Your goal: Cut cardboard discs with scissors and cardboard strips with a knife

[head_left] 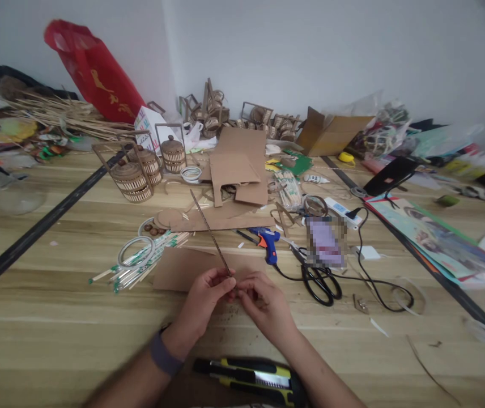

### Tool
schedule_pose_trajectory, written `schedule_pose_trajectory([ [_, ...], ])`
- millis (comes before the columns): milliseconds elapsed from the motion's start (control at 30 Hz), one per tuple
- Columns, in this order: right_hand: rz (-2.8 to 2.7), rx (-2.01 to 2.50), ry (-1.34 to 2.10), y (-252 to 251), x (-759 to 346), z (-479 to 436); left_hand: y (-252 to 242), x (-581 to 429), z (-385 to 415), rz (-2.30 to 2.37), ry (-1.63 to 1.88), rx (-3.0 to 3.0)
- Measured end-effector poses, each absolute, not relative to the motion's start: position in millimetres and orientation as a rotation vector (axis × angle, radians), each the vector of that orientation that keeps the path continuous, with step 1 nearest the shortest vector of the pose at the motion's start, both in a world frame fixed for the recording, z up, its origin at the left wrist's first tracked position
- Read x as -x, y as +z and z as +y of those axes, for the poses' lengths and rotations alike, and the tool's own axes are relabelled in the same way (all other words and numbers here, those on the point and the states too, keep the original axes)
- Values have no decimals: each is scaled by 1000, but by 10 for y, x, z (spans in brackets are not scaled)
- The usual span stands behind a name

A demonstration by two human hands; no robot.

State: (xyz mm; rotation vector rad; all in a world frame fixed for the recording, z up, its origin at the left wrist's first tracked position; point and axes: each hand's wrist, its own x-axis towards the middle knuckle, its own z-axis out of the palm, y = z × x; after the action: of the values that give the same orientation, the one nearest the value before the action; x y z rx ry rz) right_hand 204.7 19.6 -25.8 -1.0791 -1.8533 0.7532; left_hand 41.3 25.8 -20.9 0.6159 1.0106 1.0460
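Observation:
A thin dark brown stick (pixel 211 235) slants up and to the left from my left hand (pixel 211 292), whose thumb and fingers pinch its lower end. My right hand (pixel 263 300) touches the left one at the fingertips, its thumb and index finger pressed together near the stick's lower end; what they pinch is too small to make out. Beneath and beyond the hands lies a flat piece of cardboard (pixel 174 269). Small dark crumbs are scattered on the wooden table (pixel 119 345) just below the fingers.
A blue glue gun (pixel 271 243), black-handled scissors (pixel 321 283) and a power strip (pixel 343 212) are to the right. Wrapped sticks (pixel 136 272) lie left. Small bamboo baskets (pixel 130 180) stand behind. A yellow-and-black cutter (pixel 259 377) is nearest me.

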Motion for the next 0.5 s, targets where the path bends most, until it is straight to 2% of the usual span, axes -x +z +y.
schedule_pose_trajectory([
  [500,-1879,1015,638,-294,-2048,201,-277,-418,284,1011,1051,-646],
])
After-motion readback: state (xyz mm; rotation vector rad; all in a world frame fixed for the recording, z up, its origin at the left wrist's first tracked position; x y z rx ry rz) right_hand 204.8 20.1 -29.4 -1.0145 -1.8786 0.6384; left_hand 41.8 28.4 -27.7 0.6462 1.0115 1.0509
